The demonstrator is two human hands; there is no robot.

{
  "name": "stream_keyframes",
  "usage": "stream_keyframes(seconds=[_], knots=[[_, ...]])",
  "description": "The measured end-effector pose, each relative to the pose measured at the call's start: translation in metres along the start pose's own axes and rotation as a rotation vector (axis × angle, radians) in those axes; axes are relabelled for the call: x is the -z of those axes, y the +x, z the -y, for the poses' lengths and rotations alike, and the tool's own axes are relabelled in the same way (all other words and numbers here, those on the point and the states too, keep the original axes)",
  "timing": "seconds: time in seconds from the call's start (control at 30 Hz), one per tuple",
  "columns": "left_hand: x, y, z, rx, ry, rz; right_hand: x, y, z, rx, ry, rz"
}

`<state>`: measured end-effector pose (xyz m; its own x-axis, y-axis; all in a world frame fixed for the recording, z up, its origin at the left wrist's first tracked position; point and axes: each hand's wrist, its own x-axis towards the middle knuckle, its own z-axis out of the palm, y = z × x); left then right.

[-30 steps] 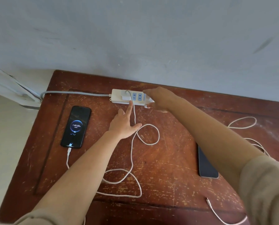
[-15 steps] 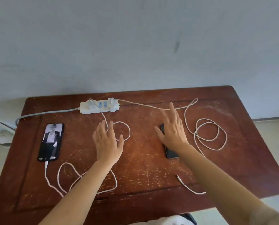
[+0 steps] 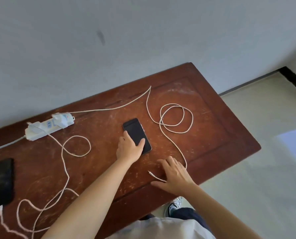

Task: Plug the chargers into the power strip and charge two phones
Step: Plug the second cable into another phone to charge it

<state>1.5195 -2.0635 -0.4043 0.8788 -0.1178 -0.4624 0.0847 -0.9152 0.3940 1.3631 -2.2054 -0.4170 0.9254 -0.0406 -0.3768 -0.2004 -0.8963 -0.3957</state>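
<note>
A white power strip [image 3: 40, 132] lies at the table's back left with two white chargers [image 3: 60, 120] plugged in. A dark phone [image 3: 1, 181] at the left edge has a white cable [image 3: 64, 163] in its near end. A second black phone [image 3: 135, 131] lies mid-table, screen dark; my left hand [image 3: 129, 150] grips its near end, thumb on the screen. The other white cable [image 3: 176, 118] coils to the right. Its free plug [image 3: 150, 173] lies near the front edge. My right hand [image 3: 175, 176] is spread flat over that cable just behind the plug.
The brown wooden table [image 3: 212, 144] stands against a pale wall. Its right edge and front edge drop to a light floor. A shoe [image 3: 174, 205] and my lap show below the front edge.
The view has swung right. My left hand moved from mid-table onto the second phone. My right hand left that phone and came down by the cable's free plug.
</note>
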Motion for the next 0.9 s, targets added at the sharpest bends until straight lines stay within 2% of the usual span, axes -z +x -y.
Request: stream_keyframes(seconds=[0.2, 0.37, 0.47, 0.53, 0.6, 0.77, 0.9], knots=[[-0.014, 0.025, -0.033, 0.200, 0.074, -0.015, -0.009, -0.015, -0.019, 0.028, 0.038, 0.085], [-0.016, 0.026, -0.036, 0.203, 0.169, -0.039, -0.010, -0.018, -0.030, 0.042, 0.091, 0.028], [-0.010, 0.021, -0.030, 0.229, 0.071, -0.023, -0.006, -0.015, -0.033, -0.004, 0.069, -0.017], [-0.003, 0.013, -0.023, 0.286, -0.131, -0.001, -0.001, -0.013, -0.032, -0.053, 0.055, -0.028], [0.008, 0.002, -0.018, 0.337, -0.447, 0.062, 0.005, -0.007, -0.030, -0.122, 0.133, -0.042], [0.048, -0.032, -0.011, 0.348, -1.050, 0.254, 0.042, 0.016, -0.007, -0.264, 0.550, -0.242], [0.084, -0.056, -0.010, 0.265, -1.554, 0.190, 0.092, 0.026, 0.028, -0.383, 1.012, -0.377]])
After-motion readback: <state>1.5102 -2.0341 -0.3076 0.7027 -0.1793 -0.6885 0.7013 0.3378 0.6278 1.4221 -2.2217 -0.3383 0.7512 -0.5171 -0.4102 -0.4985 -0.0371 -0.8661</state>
